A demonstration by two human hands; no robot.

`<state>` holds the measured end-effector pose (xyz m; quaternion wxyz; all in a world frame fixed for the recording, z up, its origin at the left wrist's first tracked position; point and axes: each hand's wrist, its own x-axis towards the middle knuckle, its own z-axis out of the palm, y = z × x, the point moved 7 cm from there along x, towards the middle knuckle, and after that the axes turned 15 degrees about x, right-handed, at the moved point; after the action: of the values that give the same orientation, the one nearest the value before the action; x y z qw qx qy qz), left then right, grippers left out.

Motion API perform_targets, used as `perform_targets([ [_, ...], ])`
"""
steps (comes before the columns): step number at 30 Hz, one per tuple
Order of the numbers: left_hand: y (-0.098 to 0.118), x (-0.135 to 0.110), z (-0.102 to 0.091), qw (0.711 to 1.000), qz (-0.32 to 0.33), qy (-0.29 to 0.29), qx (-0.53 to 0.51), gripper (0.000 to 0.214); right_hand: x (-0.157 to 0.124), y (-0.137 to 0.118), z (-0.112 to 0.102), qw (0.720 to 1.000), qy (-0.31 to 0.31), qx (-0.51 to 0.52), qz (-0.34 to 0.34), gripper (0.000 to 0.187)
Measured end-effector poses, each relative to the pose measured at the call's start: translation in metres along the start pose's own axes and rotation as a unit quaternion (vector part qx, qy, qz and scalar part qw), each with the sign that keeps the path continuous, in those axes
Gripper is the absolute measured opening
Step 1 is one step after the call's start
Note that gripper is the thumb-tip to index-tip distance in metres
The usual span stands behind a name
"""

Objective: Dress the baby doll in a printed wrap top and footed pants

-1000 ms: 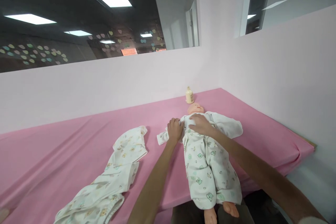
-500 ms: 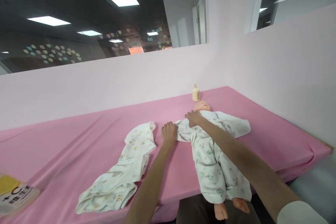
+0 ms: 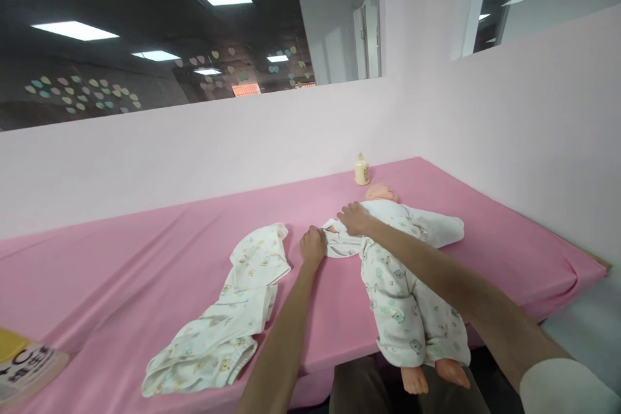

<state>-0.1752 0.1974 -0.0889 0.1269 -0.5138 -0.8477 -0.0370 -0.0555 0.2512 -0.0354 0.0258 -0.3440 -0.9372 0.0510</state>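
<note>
A baby doll lies on its back, dressed in a white top and white printed trousers. Its bare feet hang over the table's front edge. My left hand is closed on the end of the top's sleeve, stretched out to the left. Over the doll's upper arm, by the shoulder, my right hand is curled round the sleeve; its fingertips are partly hidden. Between the hands, a bit of skin-coloured doll arm shows at the sleeve. The opposite sleeve lies spread to the right.
White printed baby clothes lie left of my left arm on the pink-covered table. A pale yellow pump bottle stands behind the doll's head. At the left edge is a yellow-and-clear package. Walls border the back and right.
The doll's head and body have shifted slightly right. Some skin colour now shows at the sleeve between my hands. Both hands keep nearly the same places.
</note>
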Motion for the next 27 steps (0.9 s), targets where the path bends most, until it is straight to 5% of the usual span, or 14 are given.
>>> perform_targets([
  [4,-0.004,0.000,0.002,1.000,-0.004,-0.001,-0.008,0.031,0.009,-0.029,0.010,0.998,-0.017,-0.022,-0.053,0.031],
  [12,-0.005,0.002,0.000,1.000,-0.012,-0.014,-0.023,0.032,-0.013,-0.007,-0.020,0.995,0.045,-0.072,-0.057,0.032],
  [18,-0.005,0.008,0.002,0.999,0.003,-0.031,-0.040,0.034,-0.011,-0.014,-0.034,0.992,0.109,-0.034,-0.055,0.034],
  [27,0.026,0.009,0.001,0.982,0.176,-0.041,-0.061,0.033,0.014,-0.046,-0.006,0.988,0.104,0.022,-0.110,0.029],
])
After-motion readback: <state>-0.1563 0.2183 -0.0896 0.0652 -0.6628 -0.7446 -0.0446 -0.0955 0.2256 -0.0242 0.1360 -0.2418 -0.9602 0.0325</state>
